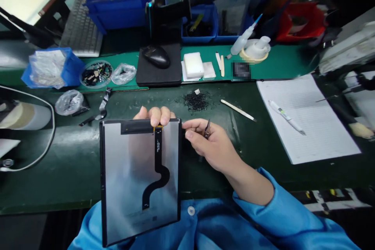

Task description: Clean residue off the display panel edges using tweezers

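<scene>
A tablet display panel [125, 179] stands tilted in front of me, its silvery back toward the camera. A black S-shaped flex cable [158, 152] runs down from its top edge. My left hand [155, 116] grips that top edge; its fingertips curl over near the cable's upper end, and the palm is hidden behind the panel. My right hand [215, 142] is beside the panel's upper right corner, thumb and forefinger close together near the edge. Between its fingers sit what look like metal tweezers [207, 129], mostly hidden. Whether the fingertips also pinch something small I cannot tell.
Black scraps [195, 101] lie in a pile on the dark green bench [73, 156]. A white stick [238, 110] lies nearby. Lined paper with a pen [286, 117] is at right. A mouse [156, 56], a dish of small parts [96, 73] and blue bins [123, 11] stand behind.
</scene>
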### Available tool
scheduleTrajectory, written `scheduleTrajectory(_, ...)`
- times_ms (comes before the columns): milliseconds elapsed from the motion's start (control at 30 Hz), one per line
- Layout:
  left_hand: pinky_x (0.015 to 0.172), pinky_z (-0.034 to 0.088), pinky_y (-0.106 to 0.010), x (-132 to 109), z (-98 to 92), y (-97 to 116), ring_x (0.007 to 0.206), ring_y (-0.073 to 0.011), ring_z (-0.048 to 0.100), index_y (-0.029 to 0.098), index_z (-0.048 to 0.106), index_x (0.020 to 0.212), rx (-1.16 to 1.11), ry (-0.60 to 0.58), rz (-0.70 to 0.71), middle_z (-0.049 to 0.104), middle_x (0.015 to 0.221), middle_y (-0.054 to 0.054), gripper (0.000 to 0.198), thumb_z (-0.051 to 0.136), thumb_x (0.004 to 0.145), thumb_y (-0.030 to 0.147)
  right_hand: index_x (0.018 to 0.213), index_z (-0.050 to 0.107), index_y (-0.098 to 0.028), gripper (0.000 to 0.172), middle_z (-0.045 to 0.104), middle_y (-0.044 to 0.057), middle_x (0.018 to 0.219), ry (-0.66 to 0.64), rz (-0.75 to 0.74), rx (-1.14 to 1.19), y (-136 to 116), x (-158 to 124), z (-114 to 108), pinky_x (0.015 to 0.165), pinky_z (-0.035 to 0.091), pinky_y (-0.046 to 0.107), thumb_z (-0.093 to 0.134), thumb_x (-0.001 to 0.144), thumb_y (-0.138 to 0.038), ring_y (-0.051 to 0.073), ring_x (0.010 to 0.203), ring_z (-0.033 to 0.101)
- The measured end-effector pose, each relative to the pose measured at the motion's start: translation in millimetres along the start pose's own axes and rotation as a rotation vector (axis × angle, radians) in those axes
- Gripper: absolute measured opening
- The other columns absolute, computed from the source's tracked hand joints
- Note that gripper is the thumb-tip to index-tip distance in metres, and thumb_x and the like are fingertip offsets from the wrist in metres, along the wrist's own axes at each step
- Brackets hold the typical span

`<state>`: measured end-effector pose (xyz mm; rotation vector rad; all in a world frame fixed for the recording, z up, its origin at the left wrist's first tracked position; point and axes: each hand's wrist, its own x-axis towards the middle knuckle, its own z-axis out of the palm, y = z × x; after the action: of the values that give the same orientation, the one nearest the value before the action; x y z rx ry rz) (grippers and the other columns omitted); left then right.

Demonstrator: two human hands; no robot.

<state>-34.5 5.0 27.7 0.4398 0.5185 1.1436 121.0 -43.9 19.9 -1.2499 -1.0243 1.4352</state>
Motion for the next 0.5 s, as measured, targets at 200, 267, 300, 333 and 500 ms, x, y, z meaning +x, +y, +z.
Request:
scheduleTrajectory(200,0.076,0.045,-0.025,1,0.7,-12,0.075,-0.0121,0.041,0.012,0.028,0.065,-0.266,-0.158,-0.025,0.029,0.072,-0.003,0.045,0.041,0.098,0.041,0.091,0.068,-0.018,0.023,0.043,-0.009,0.054,0.022,0.071,0.189,2,2,3,0.046,0.027,0.023,0.075,0.082,-0.039,0.007,0.047,0.034)
scheduleTrajectory(267,0.074,0.043,-0.025,-1,5.5,-14,0.073,-0.0121,0.039,0.012,0.025,0.064,-0.254,-0.119,-0.021,0.026,0.071,-0.003,0.046,0.039,0.098,0.04,0.086,0.066,-0.018,0.02,0.042,-0.01,0.051,0.035,0.08,0.209,1,3,3,0.044,0.026,0.023,0.074,0.081,-0.037,0.006,0.045,0.032)
scheduleTrajectory(300,0.073,0.042,-0.025,-1,7.8,-15,0.072,-0.0121,0.038,0.012,0.024,0.064,-0.244,-0.104,-0.013,0.025,0.071,-0.002,0.046,0.039,0.098,0.041,0.083,0.066,-0.019,0.019,0.041,-0.01,0.05,0.043,0.087,0.219,1,3,4,0.044,0.025,0.023,0.073,0.08,-0.036,0.006,0.044,0.032)
scheduleTrajectory(333,0.072,0.042,-0.025,-2,9.8,-16,0.071,-0.0122,0.037,0.013,0.023,0.064,-0.233,-0.091,-0.005,0.024,0.071,-0.002,0.047,0.039,0.098,0.041,0.081,0.065,-0.019,0.018,0.04,-0.01,0.049,0.049,0.099,0.23,0,3,4,0.043,0.025,0.022,0.073,0.08,-0.035,0.006,0.044,0.032)
scheduleTrajectory(500,0.068,0.04,-0.025,0,13.2,-20,0.067,-0.0125,0.031,0.013,0.02,0.061,-0.174,-0.065,0.01,0.018,0.068,-0.002,0.049,0.039,0.096,0.042,0.075,0.062,-0.019,0.014,0.04,-0.011,0.047,0.071,0.14,0.273,0,4,5,0.041,0.025,0.021,0.07,0.077,-0.031,0.006,0.041,0.031)
